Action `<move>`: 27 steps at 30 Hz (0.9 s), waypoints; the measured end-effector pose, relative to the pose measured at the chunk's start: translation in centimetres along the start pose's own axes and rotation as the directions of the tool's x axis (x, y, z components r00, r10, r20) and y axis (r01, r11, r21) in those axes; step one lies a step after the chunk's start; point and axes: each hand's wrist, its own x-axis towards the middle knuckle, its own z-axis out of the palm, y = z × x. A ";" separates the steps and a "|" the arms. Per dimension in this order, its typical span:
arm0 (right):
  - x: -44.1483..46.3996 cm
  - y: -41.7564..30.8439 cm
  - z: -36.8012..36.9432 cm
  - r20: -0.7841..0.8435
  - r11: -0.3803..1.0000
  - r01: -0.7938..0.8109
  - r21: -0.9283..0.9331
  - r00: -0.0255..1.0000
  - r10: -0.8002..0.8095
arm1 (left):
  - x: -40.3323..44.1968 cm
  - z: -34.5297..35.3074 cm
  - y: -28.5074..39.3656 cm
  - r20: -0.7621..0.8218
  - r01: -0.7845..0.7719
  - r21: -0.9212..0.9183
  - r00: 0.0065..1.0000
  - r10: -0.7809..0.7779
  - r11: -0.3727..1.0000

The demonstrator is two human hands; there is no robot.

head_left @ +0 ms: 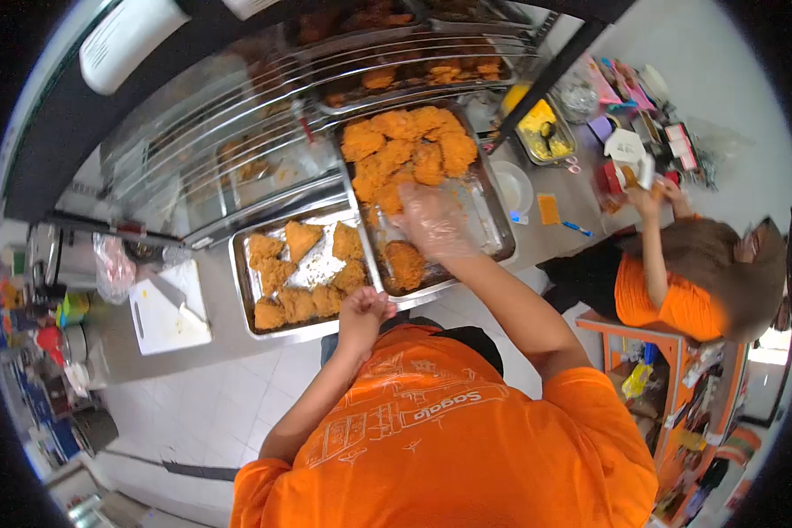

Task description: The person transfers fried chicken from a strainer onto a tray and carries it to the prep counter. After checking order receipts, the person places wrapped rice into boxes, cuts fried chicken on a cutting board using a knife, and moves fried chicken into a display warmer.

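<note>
Orange shirt [466, 440], nearest. Left hand [361, 319], bare, closed on the near-left corner of the right tray [487, 201], seemingly steadying it; right hand [433, 224], gloved presumably for hygiene, at fried chicken [405, 145] far within, grasp indeterminable.

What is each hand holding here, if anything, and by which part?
The left hand seems to grip the fuller tray by its near-left corner. The gloved right hand is at fried chicken pieces; whether it holds one cannot be told.
</note>
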 end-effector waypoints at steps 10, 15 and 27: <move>-3.6 17.9 -5.7 -0.225 0.670 -0.579 0.465 0.654 0.722 | 0.8 -2.1 3.2 -0.080 -0.022 -0.047 0.997 0.018 0.999; -3.6 20.8 5.5 0.356 0.062 -0.512 0.857 0.674 0.648 | 2.8 -2.5 8.0 -0.088 -0.061 -0.004 0.994 0.060 0.998; 3.9 14.4 23.2 -0.122 -0.436 0.352 0.828 0.873 0.472 | 5.6 -5.7 8.5 0.037 -0.045 0.121 0.998 0.041 0.992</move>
